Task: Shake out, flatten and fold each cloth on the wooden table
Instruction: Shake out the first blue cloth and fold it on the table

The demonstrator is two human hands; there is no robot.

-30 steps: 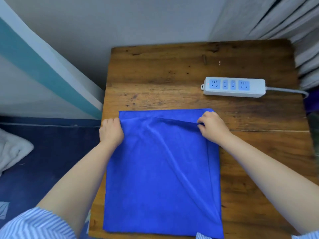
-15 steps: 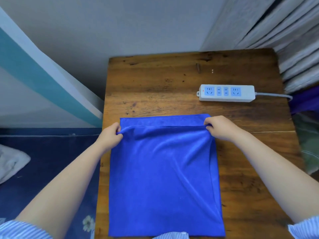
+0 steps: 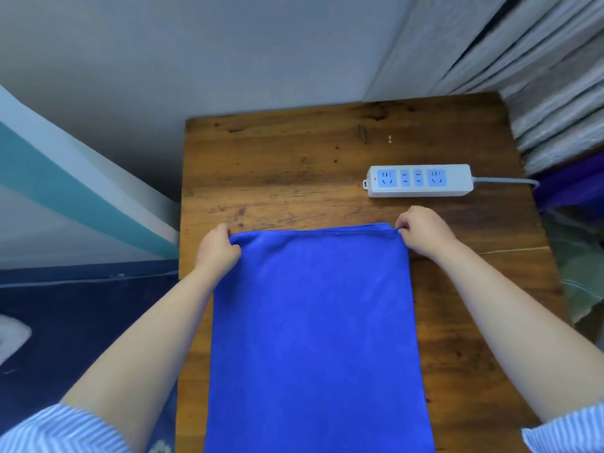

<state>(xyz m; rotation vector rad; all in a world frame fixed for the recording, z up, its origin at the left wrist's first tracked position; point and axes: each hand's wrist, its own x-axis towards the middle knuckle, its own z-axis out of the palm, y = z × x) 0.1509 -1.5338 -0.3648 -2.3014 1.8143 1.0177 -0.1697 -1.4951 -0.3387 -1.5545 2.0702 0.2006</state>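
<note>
A bright blue cloth [image 3: 313, 338] lies doubled and smooth on the wooden table [image 3: 277, 171], running from mid-table down past the frame's bottom edge. My left hand [image 3: 217, 251] pinches its far left corner. My right hand [image 3: 421, 233] pinches its far right corner. The top layer's far edge lines up with the layer under it.
A white power strip [image 3: 420, 180] with blue sockets lies beyond the cloth at the right, its grey cable [image 3: 505, 181] leading off the table's right edge. Grey curtain folds [image 3: 539, 76] hang at the far right. A wall stands behind; dark blue floor is at the left.
Both hands carried the cloth's upper layer away from me until its edge met the far edge below. The diagonal wrinkles are gone and the cloth lies flat.
</note>
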